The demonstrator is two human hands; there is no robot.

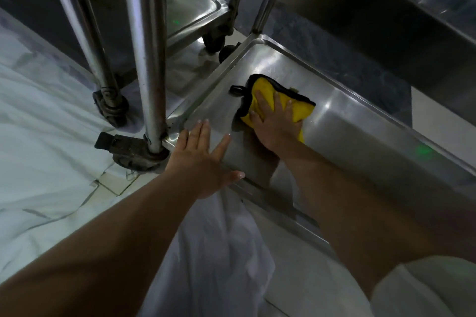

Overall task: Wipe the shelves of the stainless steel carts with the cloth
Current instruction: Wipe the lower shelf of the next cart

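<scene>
- The bottom shelf (360, 121) of the nearer stainless steel cart runs as a long shallow tray from upper left to lower right, with a raised rim all round.
- A second cart's low shelf (190, 5) stands behind it at upper left, just apart, its upright posts (150, 54) rising in front.
- A white sheet (46, 116) covers the floor beneath.
- The left hand (203, 159) lies flat on the shelf's near rim by the corner post, fingers straight and spread.
- The right hand (275, 121) presses down on the yellow cloth (296, 105), fingers straight and slightly fanned.
- The cloth lies crumpled inside the tray's left part, mostly beyond the fingertips, its long axis along the shelf and its black loop (237, 90) pointing left.
</scene>
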